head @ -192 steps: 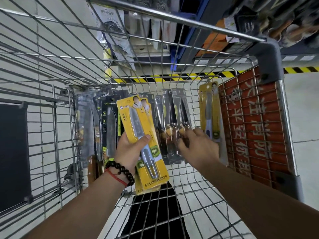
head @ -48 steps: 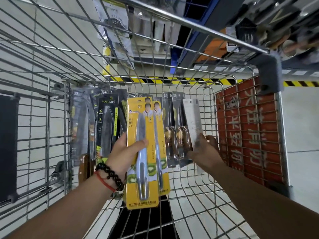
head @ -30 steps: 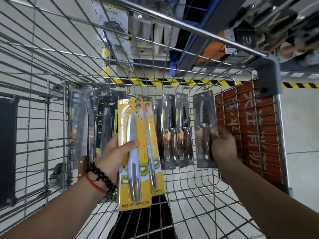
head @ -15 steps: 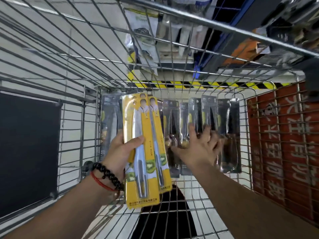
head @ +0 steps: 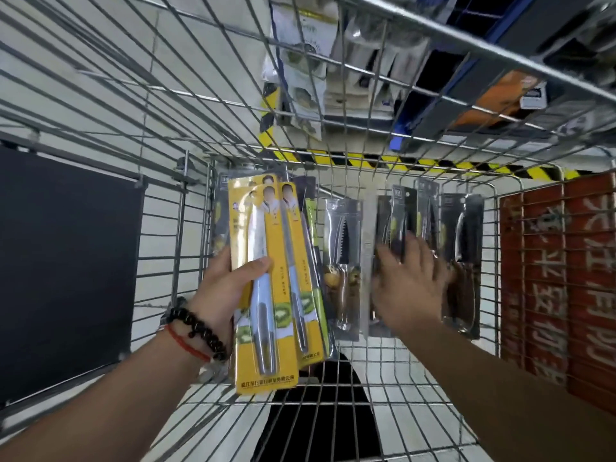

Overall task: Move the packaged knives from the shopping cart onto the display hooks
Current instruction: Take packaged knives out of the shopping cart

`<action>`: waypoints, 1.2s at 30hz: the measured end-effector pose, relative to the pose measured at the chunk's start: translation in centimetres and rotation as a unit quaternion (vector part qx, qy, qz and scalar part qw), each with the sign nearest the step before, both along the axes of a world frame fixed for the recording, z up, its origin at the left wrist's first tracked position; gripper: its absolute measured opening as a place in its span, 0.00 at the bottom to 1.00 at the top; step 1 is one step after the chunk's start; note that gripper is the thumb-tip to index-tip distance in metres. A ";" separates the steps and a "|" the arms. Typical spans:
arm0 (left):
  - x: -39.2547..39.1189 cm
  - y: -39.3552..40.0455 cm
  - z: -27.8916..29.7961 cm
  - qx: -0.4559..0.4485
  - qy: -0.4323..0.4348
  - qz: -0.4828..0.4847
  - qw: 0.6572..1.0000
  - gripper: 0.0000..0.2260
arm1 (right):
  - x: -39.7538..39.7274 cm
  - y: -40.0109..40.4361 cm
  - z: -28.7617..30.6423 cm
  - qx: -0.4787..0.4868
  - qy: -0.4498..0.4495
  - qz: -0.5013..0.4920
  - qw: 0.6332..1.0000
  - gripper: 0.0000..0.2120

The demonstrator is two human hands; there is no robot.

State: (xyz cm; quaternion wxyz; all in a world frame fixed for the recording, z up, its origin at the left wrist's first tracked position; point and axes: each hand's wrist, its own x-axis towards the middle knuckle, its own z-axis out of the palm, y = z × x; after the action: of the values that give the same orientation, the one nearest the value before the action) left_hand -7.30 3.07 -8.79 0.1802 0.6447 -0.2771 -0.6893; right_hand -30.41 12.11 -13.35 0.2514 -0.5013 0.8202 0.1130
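My left hand point(head: 226, 288) grips a stack of yellow packaged knives point(head: 266, 295), held upright inside the wire shopping cart point(head: 186, 228). Several dark packaged knives lean against the cart's far wall: a serrated one point(head: 343, 261) in the middle and another dark pack point(head: 461, 258) at the right. My right hand point(head: 410, 288) is blurred, its fingers spread over the dark packs point(head: 405, 221) between those two, holding nothing that I can make out. No display hooks show clearly.
A red panel with white characters point(head: 560, 278) covers the cart's right side and a black panel point(head: 66, 268) the left. Beyond the wires run black-and-yellow floor tape point(head: 366, 160) and hanging goods on store shelving point(head: 300, 61).
My right hand brought a dark knife pack to the row on the far wall, let it go, and now sweeps across the packs. The left hand keeps the yellow stack. The camera has shifted left.
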 end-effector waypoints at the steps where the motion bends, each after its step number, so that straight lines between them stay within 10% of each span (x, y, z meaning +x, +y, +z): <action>1: 0.1 0.0 -0.1 0.000 0.000 -0.004 1.000 0.17 | 1.0 -0.3 -0.1 -0.007 -0.016 0.029 0.999 0.28; 6: -0.1 0.1 -0.1 0.008 0.006 -0.015 1.000 0.23 | 4.5 -1.9 -2.1 0.020 -0.052 0.118 0.991 0.32; 14: -0.2 0.1 -0.9 -0.004 0.014 -0.024 1.000 0.20 | 5.7 -4.4 -3.4 0.073 -0.093 -0.171 0.978 0.49; 30: -1.4 1.3 -1.2 -0.008 0.043 -0.029 0.999 0.15 | 5.7 -4.5 -3.0 -0.026 -0.137 -0.265 0.954 0.43; 36: -1.7 1.8 -2.0 0.011 0.020 -0.039 0.999 0.32 | 4.4 -4.0 -0.8 -0.056 -0.175 -0.216 0.959 0.42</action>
State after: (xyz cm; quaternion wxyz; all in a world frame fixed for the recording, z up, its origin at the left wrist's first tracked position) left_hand -8.98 4.84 -10.75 0.1514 0.6214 -0.2909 -0.7115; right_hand -25.99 8.13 -14.11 0.3807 -0.3377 0.8571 -0.0795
